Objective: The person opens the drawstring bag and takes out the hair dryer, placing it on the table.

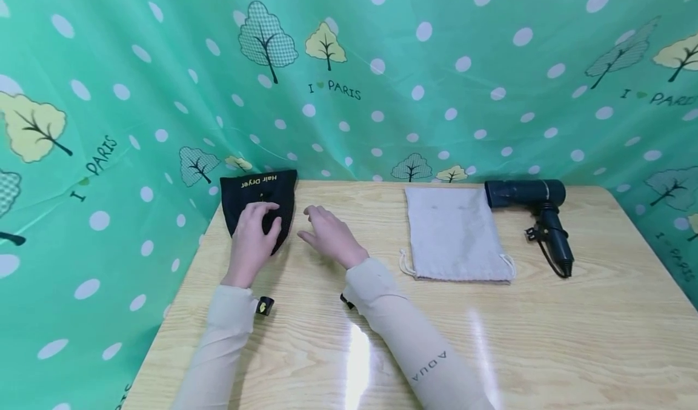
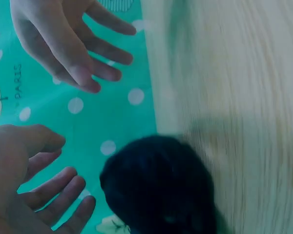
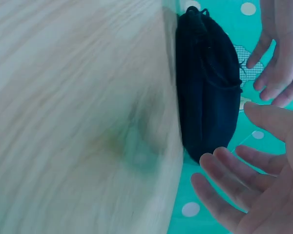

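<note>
At the far left of the table, a black drawstring bag with yellow "Hair Dryer" lettering stands upright against the curtain. My left hand overlaps the lower part of the bag in the head view, fingers loosely bent and nothing between them. To the right of the bag, my right hand hovers with relaxed fingers and holds nothing. Both wrist views show spread fingers near the bulging bag, whose cord is visible in the right wrist view. What is inside the bag is hidden.
A flat grey drawstring pouch lies right of centre. Beside it rests a dark hair dryer with its cord bundled along the handle. A green dotted curtain rises behind the wooden table and along its sides.
</note>
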The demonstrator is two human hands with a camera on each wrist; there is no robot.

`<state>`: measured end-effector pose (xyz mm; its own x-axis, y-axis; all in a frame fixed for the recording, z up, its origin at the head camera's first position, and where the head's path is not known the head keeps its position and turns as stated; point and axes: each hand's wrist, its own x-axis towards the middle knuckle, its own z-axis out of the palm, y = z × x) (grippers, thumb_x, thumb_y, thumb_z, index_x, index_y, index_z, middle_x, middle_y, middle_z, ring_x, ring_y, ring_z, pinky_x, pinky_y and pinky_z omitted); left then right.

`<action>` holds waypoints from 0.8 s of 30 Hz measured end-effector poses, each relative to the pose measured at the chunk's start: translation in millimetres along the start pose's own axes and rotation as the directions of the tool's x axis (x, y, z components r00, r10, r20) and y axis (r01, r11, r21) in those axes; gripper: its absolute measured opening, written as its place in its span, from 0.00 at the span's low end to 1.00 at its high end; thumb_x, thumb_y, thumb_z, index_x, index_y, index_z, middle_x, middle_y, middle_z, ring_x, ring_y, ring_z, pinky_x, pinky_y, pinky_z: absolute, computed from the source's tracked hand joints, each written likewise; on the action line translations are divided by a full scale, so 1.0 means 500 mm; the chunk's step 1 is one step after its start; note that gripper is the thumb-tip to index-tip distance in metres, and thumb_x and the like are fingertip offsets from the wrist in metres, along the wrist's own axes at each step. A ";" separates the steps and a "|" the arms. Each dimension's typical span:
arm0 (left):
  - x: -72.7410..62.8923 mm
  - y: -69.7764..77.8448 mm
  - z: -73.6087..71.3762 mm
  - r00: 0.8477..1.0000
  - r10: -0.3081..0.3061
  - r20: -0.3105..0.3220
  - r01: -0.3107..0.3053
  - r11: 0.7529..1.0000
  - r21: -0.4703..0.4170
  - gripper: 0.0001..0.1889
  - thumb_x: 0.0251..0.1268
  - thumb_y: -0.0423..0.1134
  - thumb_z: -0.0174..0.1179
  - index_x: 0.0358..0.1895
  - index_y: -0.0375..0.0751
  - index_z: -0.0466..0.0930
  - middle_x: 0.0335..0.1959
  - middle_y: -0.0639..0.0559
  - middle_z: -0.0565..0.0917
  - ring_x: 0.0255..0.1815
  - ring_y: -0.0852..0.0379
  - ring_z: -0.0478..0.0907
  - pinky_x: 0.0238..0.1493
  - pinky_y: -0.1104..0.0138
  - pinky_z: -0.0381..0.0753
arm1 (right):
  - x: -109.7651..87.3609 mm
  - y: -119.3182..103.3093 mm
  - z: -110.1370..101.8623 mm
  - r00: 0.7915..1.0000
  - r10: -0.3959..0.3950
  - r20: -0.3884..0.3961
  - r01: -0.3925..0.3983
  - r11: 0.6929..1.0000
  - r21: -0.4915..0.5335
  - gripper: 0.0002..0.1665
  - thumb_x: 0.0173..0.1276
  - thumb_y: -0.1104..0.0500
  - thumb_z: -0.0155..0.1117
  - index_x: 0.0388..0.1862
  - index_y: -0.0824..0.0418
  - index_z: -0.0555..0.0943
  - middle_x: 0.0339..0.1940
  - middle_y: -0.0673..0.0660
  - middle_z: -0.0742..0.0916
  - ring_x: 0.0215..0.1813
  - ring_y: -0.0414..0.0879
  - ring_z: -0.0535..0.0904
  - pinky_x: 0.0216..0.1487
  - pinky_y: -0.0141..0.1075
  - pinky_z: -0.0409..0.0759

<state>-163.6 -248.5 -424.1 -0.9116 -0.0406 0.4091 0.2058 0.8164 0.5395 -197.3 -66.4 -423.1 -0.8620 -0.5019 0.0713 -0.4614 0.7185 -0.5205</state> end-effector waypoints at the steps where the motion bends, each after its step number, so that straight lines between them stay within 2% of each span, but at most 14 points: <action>1: 0.002 -0.006 -0.004 1.000 -0.008 -0.008 0.008 1.000 0.001 0.14 0.70 0.36 0.60 0.55 0.39 0.80 0.57 0.39 0.76 0.61 0.39 0.71 0.60 0.45 0.72 | 0.003 -0.003 0.001 1.000 0.005 -0.003 -0.005 1.000 0.008 0.29 0.73 0.49 0.61 0.66 0.62 0.71 0.55 0.56 0.82 0.54 0.47 0.81 0.50 0.40 0.82; 4: 0.007 -0.027 -0.017 0.999 -0.046 -0.028 0.046 0.999 0.007 0.15 0.69 0.35 0.60 0.56 0.37 0.79 0.58 0.37 0.75 0.62 0.38 0.70 0.61 0.44 0.70 | 0.014 -0.014 0.005 1.000 0.009 0.002 -0.009 0.999 0.034 0.33 0.73 0.48 0.62 0.69 0.63 0.68 0.59 0.58 0.80 0.57 0.50 0.80 0.53 0.42 0.82; 9: 0.008 -0.063 -0.029 0.989 -0.143 -0.027 0.144 0.989 0.032 0.18 0.70 0.36 0.59 0.61 0.38 0.76 0.61 0.36 0.72 0.65 0.36 0.67 0.62 0.42 0.70 | 0.030 -0.030 0.016 0.999 0.014 0.040 -0.017 0.996 0.082 0.40 0.74 0.46 0.60 0.76 0.62 0.61 0.69 0.61 0.74 0.67 0.53 0.74 0.63 0.45 0.78; 16: 0.011 -0.099 -0.037 0.974 -0.227 0.002 0.227 0.973 0.050 0.23 0.71 0.38 0.58 0.67 0.37 0.71 0.66 0.33 0.68 0.68 0.34 0.62 0.63 0.40 0.66 | 0.052 -0.038 0.042 0.998 0.037 0.045 -0.040 0.996 0.078 0.44 0.71 0.41 0.62 0.78 0.58 0.59 0.70 0.61 0.72 0.66 0.53 0.74 0.62 0.46 0.78; 19: 0.011 -0.114 -0.038 0.966 -0.257 0.036 0.255 0.965 0.064 0.26 0.72 0.39 0.58 0.69 0.36 0.68 0.69 0.31 0.65 0.69 0.32 0.60 0.64 0.38 0.64 | 0.062 -0.040 0.054 0.999 0.039 0.038 -0.042 0.995 0.090 0.45 0.70 0.40 0.62 0.78 0.57 0.59 0.72 0.62 0.71 0.69 0.53 0.72 0.64 0.46 0.77; 24: 0.014 -0.131 -0.034 0.944 -0.299 0.137 0.290 0.954 0.083 0.32 0.73 0.44 0.57 0.73 0.32 0.61 0.71 0.26 0.60 0.72 0.28 0.56 0.68 0.36 0.60 | 0.073 -0.047 0.065 0.999 0.039 0.028 -0.042 0.994 0.098 0.44 0.71 0.40 0.61 0.79 0.52 0.58 0.71 0.61 0.71 0.70 0.53 0.71 0.64 0.46 0.77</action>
<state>-177.5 -311.9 -443.9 -0.9711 -0.2035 0.1246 -0.0974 0.8145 0.5719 -211.3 -117.5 -436.0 -0.8731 -0.4868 0.0270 -0.4023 0.6881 -0.6039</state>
